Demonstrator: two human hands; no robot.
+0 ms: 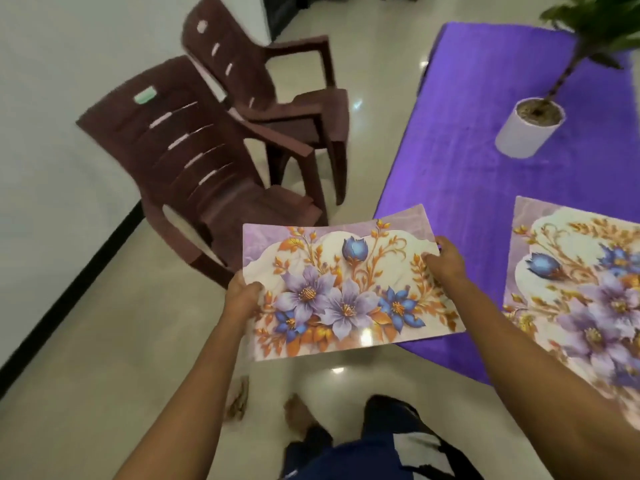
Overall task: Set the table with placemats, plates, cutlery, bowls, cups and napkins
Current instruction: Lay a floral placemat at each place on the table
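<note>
Both hands grip a floral placemat (349,289) by its short edges, left hand (242,296) at 9 o'clock, right hand (445,261) at 3, over the purple surface's (467,150) corner. A second mat (575,289) lies at 3 o'clock. At 1 o'clock, a white pot (519,138) holds soil and a plant (595,26).

Glossy placemat (346,292), cloth table cover (467,133), plastic chairs (194,161).
</note>
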